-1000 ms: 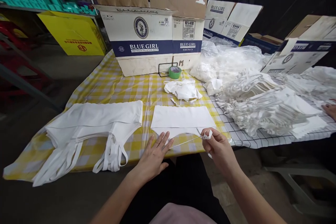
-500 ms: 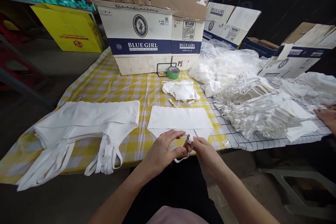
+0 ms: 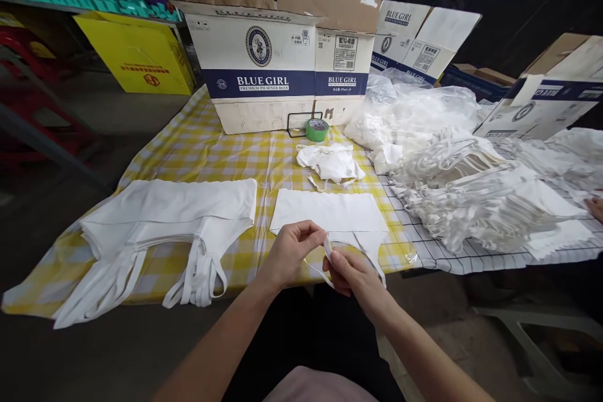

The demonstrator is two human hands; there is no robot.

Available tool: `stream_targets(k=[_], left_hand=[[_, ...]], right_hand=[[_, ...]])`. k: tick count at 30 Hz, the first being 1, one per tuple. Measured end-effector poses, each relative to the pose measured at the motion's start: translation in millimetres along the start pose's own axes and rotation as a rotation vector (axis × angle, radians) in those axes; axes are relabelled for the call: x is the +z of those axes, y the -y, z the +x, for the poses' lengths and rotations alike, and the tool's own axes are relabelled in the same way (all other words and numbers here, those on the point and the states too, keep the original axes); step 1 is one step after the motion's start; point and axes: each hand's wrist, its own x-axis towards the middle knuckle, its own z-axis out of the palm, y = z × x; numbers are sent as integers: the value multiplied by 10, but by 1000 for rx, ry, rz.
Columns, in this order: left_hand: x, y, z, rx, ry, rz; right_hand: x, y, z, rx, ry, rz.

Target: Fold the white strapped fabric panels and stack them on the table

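Note:
A white strappy top [image 3: 330, 210] lies flat on the yellow checked cloth in front of me, its straps toward me. My left hand [image 3: 293, 252] is closed, thumb and fingertips pinching one end of a narrow white strap [image 3: 328, 246]. My right hand [image 3: 351, 269] pinches the same strap just below, fingers curled under it. A loop of strap hangs beneath the fingers. To the left lies a stack of similar white tops [image 3: 174, 204], with their straps drooping over the table's edge.
Beyond the top are a crumpled white garment [image 3: 332, 162], a roll of green tape [image 3: 317, 130] and a large beer carton [image 3: 264, 85]. At right stand a heap of white garments [image 3: 490, 207] and plastic bags [image 3: 419, 107]. Another person's hand [image 3: 596, 206] shows at the right edge.
My left hand has closed from a loose, parted pose into a pinch on the strap. The strap now stretches between both hands. The other person's hand has drawn toward the right edge.

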Motion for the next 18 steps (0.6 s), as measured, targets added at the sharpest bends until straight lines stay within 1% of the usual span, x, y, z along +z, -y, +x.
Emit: stream_targets(k=[2,4,6,9,11,12,14,16,18], left_hand=[[-32,35,41,-29,-63,-101],[-55,73,71,-38,-135,-150],[-67,103,85,-53,-178,-181],[-72,121,78,-104,-176,-242],[-76,120,64,-139,-162,-279],[-79,120,57,-148,-155,-289],[-85,124,44,-152,-148,-281],[-82,135,32,-145,-142,-251],[-62,149,20,-137,-137,-214]], right_hand=[[18,-15,-17,-52,-13,-109],[44,-29,-32,-112,-26,-209],[75,-53,-44,-151,-46,-268],[118,-116,-63,-139,-59,-320],[140,-169,-75,-138,-69,-402],[149,-194,-77,-159,-98,-457],[166,-238,-70,-240,-214,-557],[186,-263,-42,-330,-341,-602],[210,-264,2,-387,-409,-620]])
